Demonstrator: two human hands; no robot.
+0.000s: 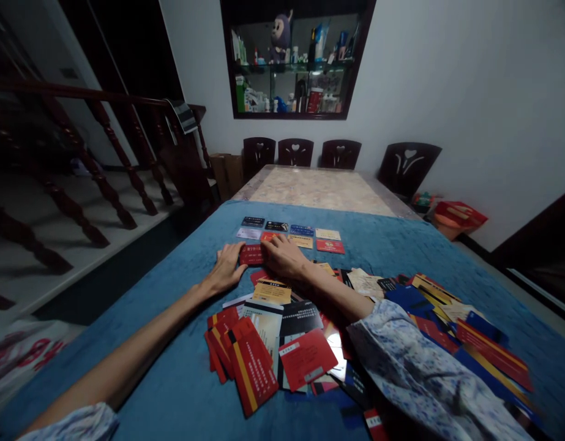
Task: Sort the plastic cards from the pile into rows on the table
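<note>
Blue cloth (163, 367) covers the near part of a long dining table (310, 184). Dark red card (251, 255) lies flat between both hands, long axis left to right, just nearer than the lilac card (248, 234) at the left end of two rows. Left hand (227, 263): thumb and forefinger parted, at the card's left end. Right hand (286, 256): fingers bent over its right end, thumb hidden; cannot tell if either pinches. Both about equally near. Loose card pile (270, 293) crowds the near side, under the right forearm; cloth leaves room leftward.
</note>
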